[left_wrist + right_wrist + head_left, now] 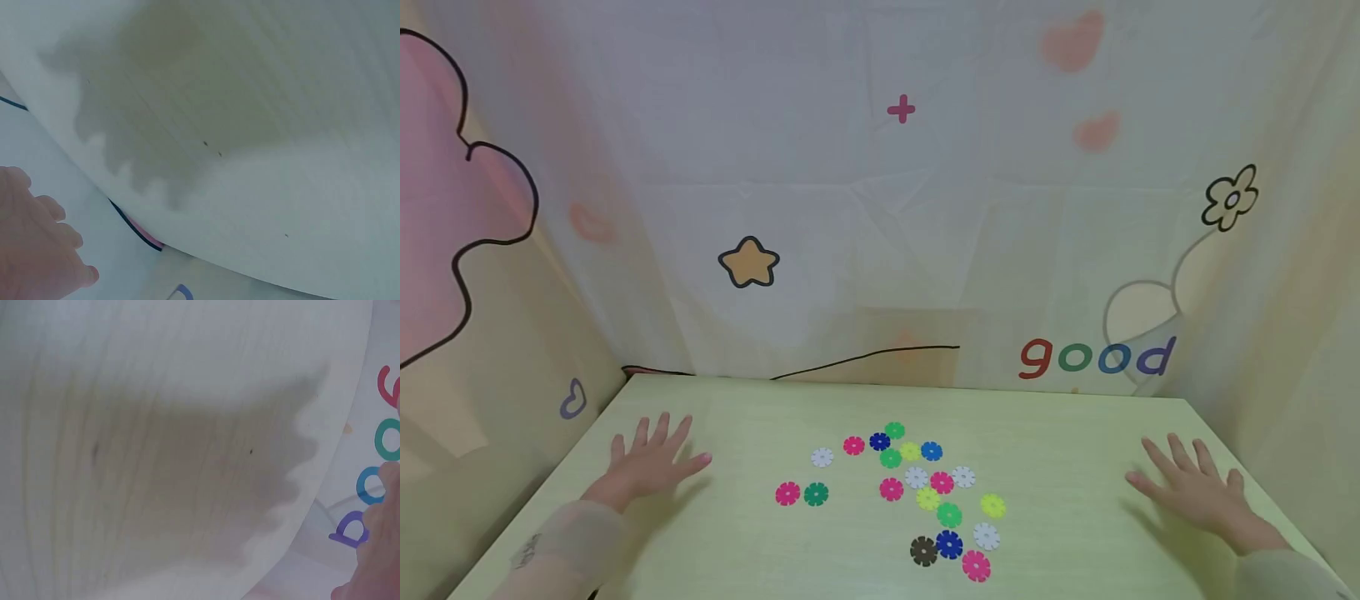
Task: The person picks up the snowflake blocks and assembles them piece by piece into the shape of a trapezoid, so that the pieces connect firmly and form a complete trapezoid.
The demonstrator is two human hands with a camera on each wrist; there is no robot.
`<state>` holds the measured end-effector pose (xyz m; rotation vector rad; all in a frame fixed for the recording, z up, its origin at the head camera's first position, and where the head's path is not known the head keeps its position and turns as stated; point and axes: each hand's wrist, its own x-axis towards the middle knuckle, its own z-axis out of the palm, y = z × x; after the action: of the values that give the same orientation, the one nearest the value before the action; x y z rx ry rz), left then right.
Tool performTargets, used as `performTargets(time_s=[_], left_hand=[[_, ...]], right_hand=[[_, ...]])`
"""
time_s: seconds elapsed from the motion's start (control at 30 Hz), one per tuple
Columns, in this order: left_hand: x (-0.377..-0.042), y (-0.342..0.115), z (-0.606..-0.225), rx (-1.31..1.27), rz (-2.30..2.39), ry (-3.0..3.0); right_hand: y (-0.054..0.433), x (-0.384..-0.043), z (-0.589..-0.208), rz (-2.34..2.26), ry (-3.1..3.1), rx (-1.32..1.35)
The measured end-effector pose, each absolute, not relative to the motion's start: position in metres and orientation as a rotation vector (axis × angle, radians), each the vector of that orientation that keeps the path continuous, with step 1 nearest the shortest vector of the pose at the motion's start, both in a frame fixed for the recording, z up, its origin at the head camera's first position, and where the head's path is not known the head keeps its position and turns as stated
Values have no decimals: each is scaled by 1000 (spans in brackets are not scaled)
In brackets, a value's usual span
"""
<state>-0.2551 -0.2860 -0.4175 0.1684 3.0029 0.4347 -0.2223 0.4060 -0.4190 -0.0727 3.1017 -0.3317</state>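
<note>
Several flat notched plastic discs lie scattered over the middle of the table. Among them are a brown disc, a dark green disc, a yellow disc and a white disc. My left hand hovers over the table's left side with fingers spread, holding nothing; a pink disc is the nearest to it. On the right side my right hand also has its fingers spread, apart from the discs. Each wrist view shows its hand's shadow on the tabletop.
The pale wooden table ends at a back edge against a hanging printed curtain. The curtain also closes in the left and right sides. It carries a star, a flower and the word "good".
</note>
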Motion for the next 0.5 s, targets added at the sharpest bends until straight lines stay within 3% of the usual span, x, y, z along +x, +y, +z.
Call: performTargets(time_s=[0.5], left_hand=[[-267,-221,-406,305,376,3018]], right_hand=[[346,-232,-405,-339,3135,-240]])
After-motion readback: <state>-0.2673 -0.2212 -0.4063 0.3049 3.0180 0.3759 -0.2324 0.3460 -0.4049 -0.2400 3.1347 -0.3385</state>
